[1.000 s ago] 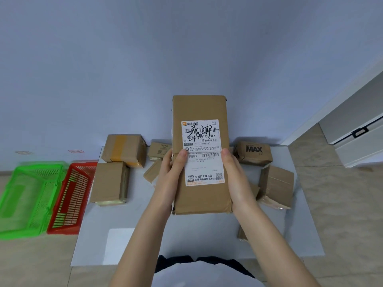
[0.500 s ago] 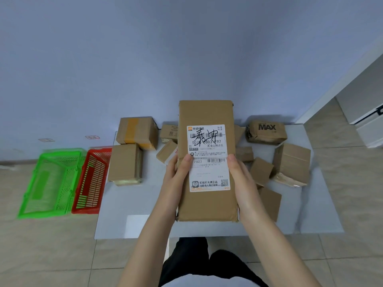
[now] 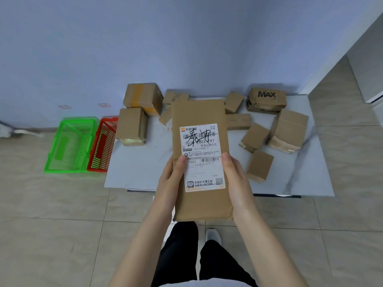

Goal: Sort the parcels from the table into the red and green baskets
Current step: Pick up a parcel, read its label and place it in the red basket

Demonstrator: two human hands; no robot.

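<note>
I hold a long flat brown parcel (image 3: 199, 112) upright in front of me, its white shipping label with black handwriting facing me. My left hand (image 3: 171, 183) grips its left edge and my right hand (image 3: 236, 181) grips its right edge, thumbs on the label. Several more brown parcels lie on the white table (image 3: 136, 168) behind it, among them a taped box (image 3: 143, 96), a cube box (image 3: 131, 126) and a "MAX" pack (image 3: 267, 99). The green basket (image 3: 71, 145) and the red basket (image 3: 103, 146) stand side by side on the floor left of the table.
A blue wall runs behind the table and baskets. Beige floor tiles surround the table. My legs in black trousers (image 3: 180, 251) stand a step back from the table's front edge. A white cabinet (image 3: 371, 65) is at the far right.
The view has pulled back and tilted down: the table and baskets sit farther away, and floor and legs now show. Both hands still hold the long parcel, lowered slightly.
</note>
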